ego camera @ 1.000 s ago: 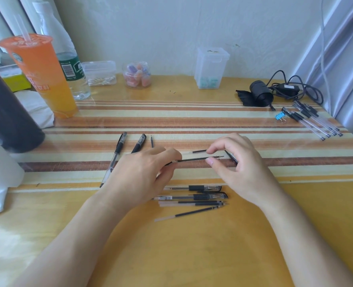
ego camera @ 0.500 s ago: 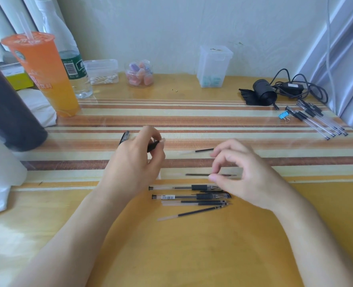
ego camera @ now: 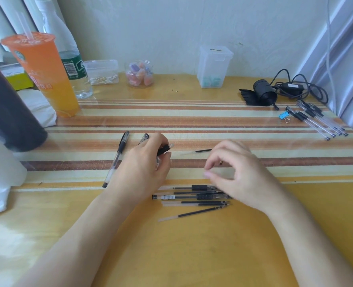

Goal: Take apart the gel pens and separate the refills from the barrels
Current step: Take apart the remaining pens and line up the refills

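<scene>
While left hand (ego camera: 142,166) grips barrel (ego camera: 163,150), right hand (ego camera: 239,172) has released refill, fingers empty.

On the table (ego camera: 192,255), a cluster of refills and barrels (ego camera: 192,196) lies nearest the person, between the two forearms. Behind it, a lone refill (ego camera: 200,151); to its left, a capped pen (ego camera: 116,160). Far right, a row of pens (ego camera: 318,122) beside a binder clip (ego camera: 284,116). Back left stands a drink cup (ego camera: 45,75), a bottle (ego camera: 72,59) just behind.
</scene>
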